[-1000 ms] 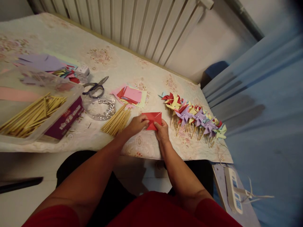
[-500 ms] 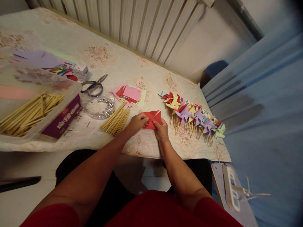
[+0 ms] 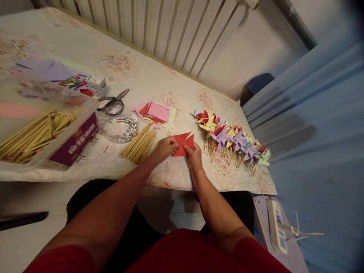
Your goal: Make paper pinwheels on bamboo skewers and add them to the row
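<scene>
A red paper square [image 3: 182, 140] with slits cut in from its corners is held up just above the near side of the table. My left hand [image 3: 167, 147] pinches its left edge between thumb and fingers. On its right side, my right hand [image 3: 194, 154] grips it, thumb on top and the other fingers underneath. Left of my hands lies a bundle of thin wooden sticks [image 3: 139, 145]. Beyond them is a stack of coloured paper squares [image 3: 158, 112]. Several finished paper pinwheels [image 3: 223, 137] on sticks lie in a row to the right.
A round clear dish [image 3: 121, 128] of shiny small fasteners sits behind the sticks, with scissors [image 3: 114, 103] beside it. At the left stand a plastic tub [image 3: 36, 165] of sticks, small white boxes [image 3: 97, 82] and paper scraps [image 3: 48, 70]. A power strip [image 3: 276, 227] lies lower right.
The slit near the top right corner of the red paper square has opened slightly wider. Both hands keep nearly the same place and grip.
</scene>
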Action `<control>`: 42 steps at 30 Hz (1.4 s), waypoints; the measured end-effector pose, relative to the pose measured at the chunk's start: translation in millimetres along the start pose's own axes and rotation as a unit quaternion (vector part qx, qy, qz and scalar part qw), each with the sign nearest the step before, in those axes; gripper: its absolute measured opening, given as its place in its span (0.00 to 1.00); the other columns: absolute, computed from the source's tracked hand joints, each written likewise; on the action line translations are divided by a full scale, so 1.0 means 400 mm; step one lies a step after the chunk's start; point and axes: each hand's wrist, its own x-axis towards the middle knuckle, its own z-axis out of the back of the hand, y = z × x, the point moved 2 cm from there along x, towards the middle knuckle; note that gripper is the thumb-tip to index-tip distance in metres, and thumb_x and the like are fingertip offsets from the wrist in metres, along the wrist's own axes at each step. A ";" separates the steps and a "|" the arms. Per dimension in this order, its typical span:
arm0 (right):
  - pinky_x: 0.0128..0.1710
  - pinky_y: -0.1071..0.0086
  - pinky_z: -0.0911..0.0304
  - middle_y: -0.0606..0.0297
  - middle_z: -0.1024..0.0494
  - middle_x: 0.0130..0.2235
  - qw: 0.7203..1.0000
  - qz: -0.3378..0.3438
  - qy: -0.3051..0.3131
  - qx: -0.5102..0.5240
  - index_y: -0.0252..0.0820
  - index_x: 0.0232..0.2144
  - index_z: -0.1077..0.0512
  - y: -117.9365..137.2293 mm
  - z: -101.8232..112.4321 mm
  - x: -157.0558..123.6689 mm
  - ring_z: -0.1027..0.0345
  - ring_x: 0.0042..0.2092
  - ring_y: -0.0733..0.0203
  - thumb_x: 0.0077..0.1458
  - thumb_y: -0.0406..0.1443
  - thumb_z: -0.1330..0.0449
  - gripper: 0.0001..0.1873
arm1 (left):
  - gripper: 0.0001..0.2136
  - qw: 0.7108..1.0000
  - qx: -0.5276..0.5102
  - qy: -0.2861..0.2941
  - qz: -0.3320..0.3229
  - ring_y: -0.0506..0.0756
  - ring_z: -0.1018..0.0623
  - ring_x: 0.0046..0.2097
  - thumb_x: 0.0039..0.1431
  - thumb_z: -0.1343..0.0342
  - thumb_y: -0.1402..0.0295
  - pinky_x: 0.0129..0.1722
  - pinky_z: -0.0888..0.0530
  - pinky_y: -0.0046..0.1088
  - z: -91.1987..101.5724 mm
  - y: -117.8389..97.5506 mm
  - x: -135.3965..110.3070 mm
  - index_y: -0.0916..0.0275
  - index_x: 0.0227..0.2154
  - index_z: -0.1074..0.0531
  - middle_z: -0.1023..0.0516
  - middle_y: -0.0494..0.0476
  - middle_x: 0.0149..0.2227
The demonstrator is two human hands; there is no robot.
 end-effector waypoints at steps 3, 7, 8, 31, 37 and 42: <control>0.39 0.67 0.29 0.68 0.20 0.36 1.000 0.000 0.003 0.005 0.41 0.39 0.27 -0.001 0.001 0.001 0.27 0.34 0.63 0.45 0.37 0.31 0.17 | 0.05 1.000 -0.019 0.003 0.012 0.47 0.30 0.22 0.53 0.48 0.77 0.25 0.31 0.22 -0.001 -0.003 -0.001 0.63 0.24 0.34 0.30 0.48 0.20; 0.39 0.67 0.29 0.68 0.20 0.35 1.000 0.005 0.003 0.006 0.41 0.39 0.27 0.000 0.001 0.001 0.28 0.34 0.63 0.45 0.37 0.31 0.17 | 0.05 0.999 -0.031 0.009 0.018 0.46 0.30 0.22 0.53 0.49 0.78 0.25 0.31 0.22 -0.003 -0.003 0.000 0.63 0.24 0.35 0.30 0.47 0.20; 0.39 0.67 0.29 0.68 0.20 0.35 1.000 0.004 0.003 0.006 0.41 0.39 0.27 0.000 0.001 0.001 0.28 0.34 0.63 0.45 0.37 0.31 0.17 | 0.05 0.999 -0.032 0.012 0.017 0.46 0.30 0.22 0.53 0.48 0.78 0.26 0.31 0.22 -0.003 -0.003 0.000 0.63 0.24 0.35 0.30 0.47 0.20; 0.39 0.68 0.30 0.68 0.20 0.35 1.000 -0.015 0.012 0.011 0.41 0.38 0.28 0.018 -0.009 -0.011 0.28 0.33 0.63 0.43 0.37 0.31 0.17 | 0.04 0.985 0.168 -0.022 -0.022 0.49 0.30 0.24 0.49 0.48 0.76 0.25 0.38 0.23 0.005 -0.009 -0.008 0.61 0.22 0.35 0.28 0.49 0.20; 0.37 0.69 0.30 0.69 0.20 0.33 1.000 -0.014 0.004 -0.001 0.41 0.37 0.28 0.016 -0.012 -0.007 0.29 0.31 0.64 0.43 0.36 0.30 0.18 | 0.04 0.980 0.196 -0.013 -0.019 0.49 0.30 0.24 0.50 0.49 0.75 0.25 0.39 0.24 0.002 -0.009 -0.008 0.61 0.22 0.34 0.29 0.49 0.21; 0.36 0.69 0.30 0.70 0.21 0.32 1.000 -0.014 -0.007 -0.018 0.41 0.37 0.28 0.010 -0.012 -0.005 0.30 0.31 0.65 0.42 0.36 0.30 0.17 | 0.05 0.974 0.226 -0.015 -0.032 0.50 0.31 0.26 0.51 0.49 0.75 0.27 0.39 0.24 0.002 -0.013 -0.009 0.61 0.22 0.34 0.28 0.49 0.21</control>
